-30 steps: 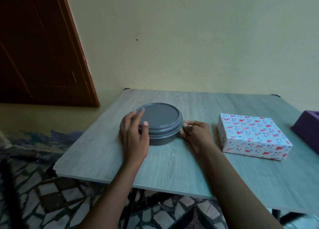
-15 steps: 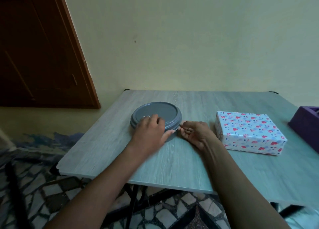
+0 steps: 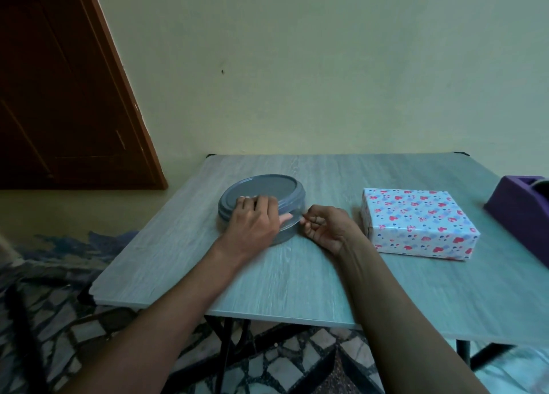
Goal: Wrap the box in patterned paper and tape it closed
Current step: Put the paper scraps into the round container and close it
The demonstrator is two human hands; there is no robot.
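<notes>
A box wrapped in white paper with red and blue hearts (image 3: 416, 218) lies on the right half of the grey wood-grain table (image 3: 297, 289). Left of it stands a round grey container with its lid on (image 3: 264, 187). My left hand (image 3: 255, 224) rests on the near part of the lid, fingers laid flat on top and thumb along the side wall. My right hand (image 3: 323, 227) sits between the container and the box, fingers curled. Its thumb and forefinger pinch at the container's right rim. Neither hand touches the wrapped box.
A purple tape dispenser (image 3: 517, 206) stands at the table's right edge, partly cut off by the frame. The table's far edge meets a pale wall. A dark wooden door (image 3: 59, 96) is at the left, and a patterned floor (image 3: 297, 364) lies below the near edge.
My left hand has moved from the container's left side onto the near part of its lid. My right hand has stayed at the container's right rim. The wrapped box has not moved.
</notes>
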